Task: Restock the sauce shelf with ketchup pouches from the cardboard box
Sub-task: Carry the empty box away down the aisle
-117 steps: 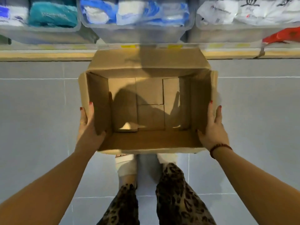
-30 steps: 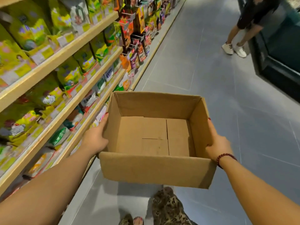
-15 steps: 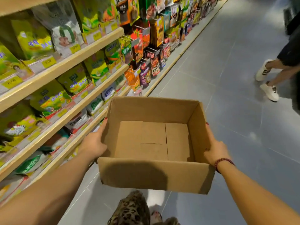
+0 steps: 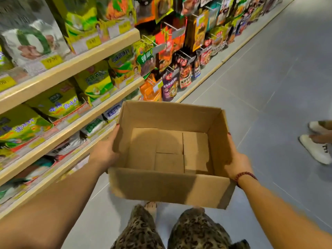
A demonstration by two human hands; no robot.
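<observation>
Cardboard box [image 4: 161, 186] held between your left hand [image 4: 106, 151] and right hand [image 4: 237, 162], each gripping a side wall; fingers mostly hidden.

Three wood-edged shelves [image 4: 77, 68] ran along the left side of the aisle, one above another. Yellow-green packets [image 4: 95, 83] stood packed along the middle shelf, and a white and green bag [image 4: 34, 44] stood on the top one, behind yellow price tags [image 4: 52, 61] at its front edge. White packets [image 4: 94, 127] lay on the lowest shelf near its front edge; farther left its goods were blurred. The grey tiled floor [image 4: 269, 83] spread to the right of the shelves. On it stood a bare foot [image 4: 150, 207] at the near edge and another person's white shoes [image 4: 317, 150] at the far right.
</observation>
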